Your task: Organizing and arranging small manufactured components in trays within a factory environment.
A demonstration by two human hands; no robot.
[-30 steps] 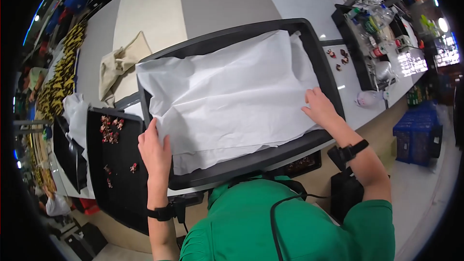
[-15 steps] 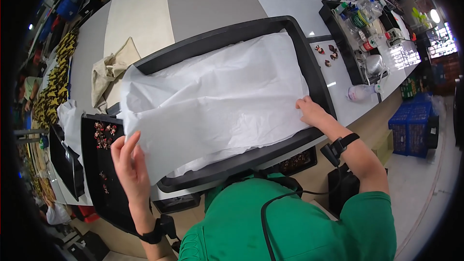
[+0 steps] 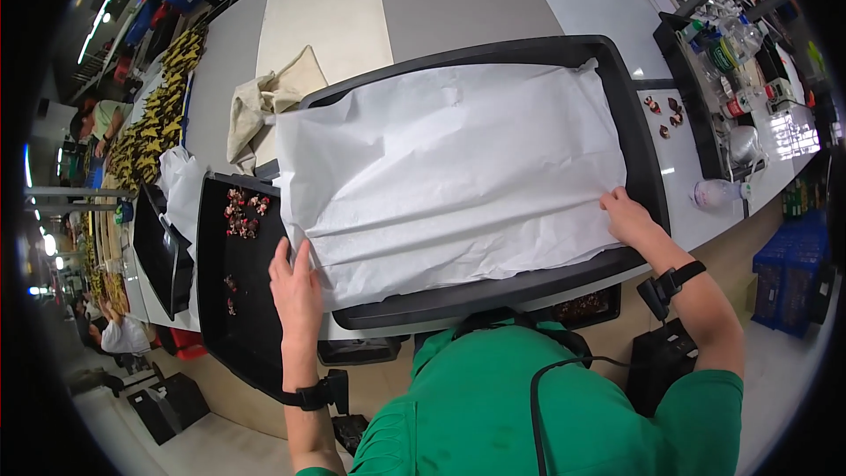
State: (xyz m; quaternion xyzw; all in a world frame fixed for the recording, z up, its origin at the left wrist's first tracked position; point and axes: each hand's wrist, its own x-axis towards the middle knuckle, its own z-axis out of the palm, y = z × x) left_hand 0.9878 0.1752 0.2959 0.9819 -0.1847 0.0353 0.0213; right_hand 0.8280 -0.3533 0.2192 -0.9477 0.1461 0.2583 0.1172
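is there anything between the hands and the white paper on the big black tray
Nothing visible. The left hand lies at the near left corner of the white paper, and the right hand touches its near right edge. The paper lies spread in the black tray with nothing on top.

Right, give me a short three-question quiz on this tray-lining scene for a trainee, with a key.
1. True or false: the white paper sheet lies inside the large black tray.
2. Which hand rests at the sheet's near right corner?
A. left hand
B. right hand
C. neither
3. Fill in: to the left of the large tray stands a smaller black tray that holds small ____ pieces.

Key
1. True. The sheet covers most of the tray's floor.
2. B. The right hand is on the near right corner; the left hand lies at the near left corner.
3. Red. A little cluster of them sits near that tray's far end.
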